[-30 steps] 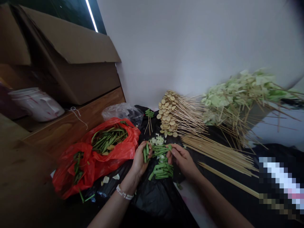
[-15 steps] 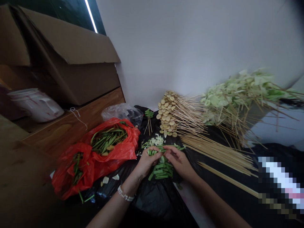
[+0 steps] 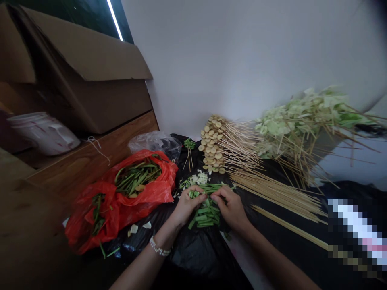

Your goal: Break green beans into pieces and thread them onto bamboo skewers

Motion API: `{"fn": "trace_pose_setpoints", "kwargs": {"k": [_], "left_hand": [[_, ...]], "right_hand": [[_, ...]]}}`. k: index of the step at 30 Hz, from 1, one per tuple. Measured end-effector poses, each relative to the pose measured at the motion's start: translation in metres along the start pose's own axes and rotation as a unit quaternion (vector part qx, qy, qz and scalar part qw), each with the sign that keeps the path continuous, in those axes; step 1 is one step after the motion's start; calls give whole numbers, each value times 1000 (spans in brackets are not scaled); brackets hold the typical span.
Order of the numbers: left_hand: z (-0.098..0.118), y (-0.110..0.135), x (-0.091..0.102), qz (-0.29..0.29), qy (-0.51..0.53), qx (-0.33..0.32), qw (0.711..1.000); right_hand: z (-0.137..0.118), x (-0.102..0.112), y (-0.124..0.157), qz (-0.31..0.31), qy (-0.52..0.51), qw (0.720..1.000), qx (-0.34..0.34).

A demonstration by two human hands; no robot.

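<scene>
My left hand (image 3: 188, 206), with a beaded bracelet on its wrist, is closed around a small row of cut green stalk pieces (image 3: 193, 194). Thumb and fingertips press them together. Just to the right, my right hand (image 3: 231, 204) is closed in a pinch, its fingertips close to the left thumb; what they hold is too small to make out. Below and between the hands lies a pile of green stalk pieces (image 3: 205, 217) on black plastic. More long green stalks (image 3: 213, 187) lie behind the fingers.
Bare bamboo skewers (image 3: 281, 197) lie at the right. Beyond them are skewered round pale slices (image 3: 213, 143) and skewered cabbage leaves (image 3: 302, 117). A small green skewered bundle (image 3: 189, 143) lies behind. At left are a red bag of greens (image 3: 169, 183) and a cardboard box (image 3: 102, 100).
My right hand's fingers have curled in and drawn slightly right, away from the left hand. My left hand stays nearly still around the green pieces.
</scene>
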State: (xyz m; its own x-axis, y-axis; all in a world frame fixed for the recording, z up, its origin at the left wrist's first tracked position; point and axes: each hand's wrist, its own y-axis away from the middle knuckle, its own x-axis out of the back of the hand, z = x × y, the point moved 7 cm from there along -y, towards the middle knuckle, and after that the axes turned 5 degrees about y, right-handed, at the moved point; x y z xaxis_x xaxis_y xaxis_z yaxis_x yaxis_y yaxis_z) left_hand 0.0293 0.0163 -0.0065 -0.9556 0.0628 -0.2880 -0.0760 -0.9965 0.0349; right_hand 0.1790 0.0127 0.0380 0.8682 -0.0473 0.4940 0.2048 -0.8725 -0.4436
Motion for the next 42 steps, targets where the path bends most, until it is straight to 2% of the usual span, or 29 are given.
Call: {"fn": "trace_pose_setpoints", "kwargs": {"k": [3,8,15,20,23,26,30,33,37,42], "left_hand": [[1,0,0,1,-1,-2,1000],[7,1,-4,-12,-65,-34,997],[11,1,-9,-32,-136,-64,988],[10,1,-7,-28,-144,-62,987],[10,1,-7,-33,-157,-72,984],[12,1,-10,-36,-166,-80,982],[17,4,-13,-36,-177,-85,980],[14,5,-12,-34,-139,-64,988],[3,1,-1,6,-26,-20,999],[1,-7,9,33,107,-20,994]], "right_hand": [[4,-1,0,-10,-12,1000,-25],[11,-5,0,-33,-80,994,-65],[4,-7,0,-25,-28,999,-32],[10,-5,0,-2,-31,997,-75],[14,-9,0,-31,-65,993,-97],[13,-12,0,-55,-72,992,-88],[8,-9,0,-32,-26,998,-40],[7,-8,0,-19,3,1000,-17],[13,-5,-2,-18,38,999,-28],[25,19,-9,44,130,990,-24]]}}
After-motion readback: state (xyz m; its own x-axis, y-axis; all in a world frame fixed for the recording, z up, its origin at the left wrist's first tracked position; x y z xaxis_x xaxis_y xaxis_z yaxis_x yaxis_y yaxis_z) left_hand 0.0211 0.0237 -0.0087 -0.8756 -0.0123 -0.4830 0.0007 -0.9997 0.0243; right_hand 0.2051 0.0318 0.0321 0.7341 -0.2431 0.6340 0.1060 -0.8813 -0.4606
